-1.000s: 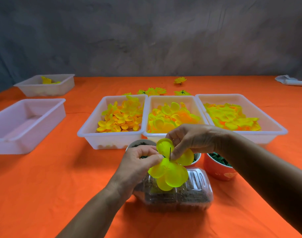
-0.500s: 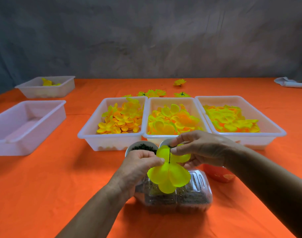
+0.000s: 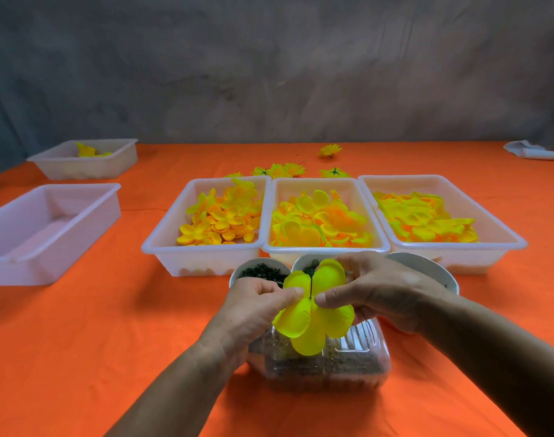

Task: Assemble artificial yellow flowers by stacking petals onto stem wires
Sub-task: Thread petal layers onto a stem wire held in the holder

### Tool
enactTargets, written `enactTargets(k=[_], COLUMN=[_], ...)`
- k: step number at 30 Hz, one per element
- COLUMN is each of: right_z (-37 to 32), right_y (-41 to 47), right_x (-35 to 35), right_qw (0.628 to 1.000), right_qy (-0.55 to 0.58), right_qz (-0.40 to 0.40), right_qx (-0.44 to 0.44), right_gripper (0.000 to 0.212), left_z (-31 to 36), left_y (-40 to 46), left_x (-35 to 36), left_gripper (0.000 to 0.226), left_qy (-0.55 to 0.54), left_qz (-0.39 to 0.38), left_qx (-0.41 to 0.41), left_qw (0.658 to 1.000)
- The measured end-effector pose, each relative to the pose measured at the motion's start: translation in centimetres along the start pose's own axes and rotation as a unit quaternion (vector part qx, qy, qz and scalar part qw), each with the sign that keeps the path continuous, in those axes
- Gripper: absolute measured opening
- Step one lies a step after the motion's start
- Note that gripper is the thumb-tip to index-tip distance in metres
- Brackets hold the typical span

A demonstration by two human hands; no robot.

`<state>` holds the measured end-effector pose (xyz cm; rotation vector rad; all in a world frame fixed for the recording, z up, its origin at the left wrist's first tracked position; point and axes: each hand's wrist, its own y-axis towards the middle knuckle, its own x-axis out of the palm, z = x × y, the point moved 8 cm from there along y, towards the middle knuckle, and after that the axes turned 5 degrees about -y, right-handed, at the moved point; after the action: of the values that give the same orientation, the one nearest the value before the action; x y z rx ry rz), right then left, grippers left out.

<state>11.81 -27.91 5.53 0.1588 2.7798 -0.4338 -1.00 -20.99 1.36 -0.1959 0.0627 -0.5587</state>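
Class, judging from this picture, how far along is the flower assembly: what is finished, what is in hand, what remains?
Done: a few finished flowers lie behind the trays. In hand: the left hand and right hand pinch a large petal layer threaded on the stem wire. Left: more layers from the three petal trays, which are well stocked.

stem wire [image 3: 310,287] mostly hidden by petals, red cup behind right hand [image 3: 386,294]

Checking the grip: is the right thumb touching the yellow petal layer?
Touching. The head view shows the right hand thumb tip pressed onto the yellow petal layer beside the stem wire.
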Motion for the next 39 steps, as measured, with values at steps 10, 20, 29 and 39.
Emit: enactTargets(k=[10,20,29,39], right_z=[1.3,1.4,1.6,1.4], right_y=[0.5,0.7,0.9,0.9], right_x=[0.2,0.1,0.0,-0.3], right_qw=[0.999,0.997,0.996,0.993], right_qy=[-0.005,-0.018,-0.001,-0.032], right_qz=[0.035,0.069,0.083,0.11], right_qx=[0.029,0.015,0.021,0.01], right_gripper=[0.021,0.017,0.014,0.021], left_z=[0.3,0.3,0.5,-0.1], left_y=[0.2,-0.3,-0.5,-0.2], left_x=[-0.4,-0.5,0.0,-0.1], left_gripper=[0.025,0.035,0.022,0.025], left_qy=[0.023,0.024,0.015,0.035], left_qz=[0.039,0.057,0.054,0.049], left_qx=[0.038,0.032,0.036,0.02], left_qw=[0.998,0.998,0.998,0.998])
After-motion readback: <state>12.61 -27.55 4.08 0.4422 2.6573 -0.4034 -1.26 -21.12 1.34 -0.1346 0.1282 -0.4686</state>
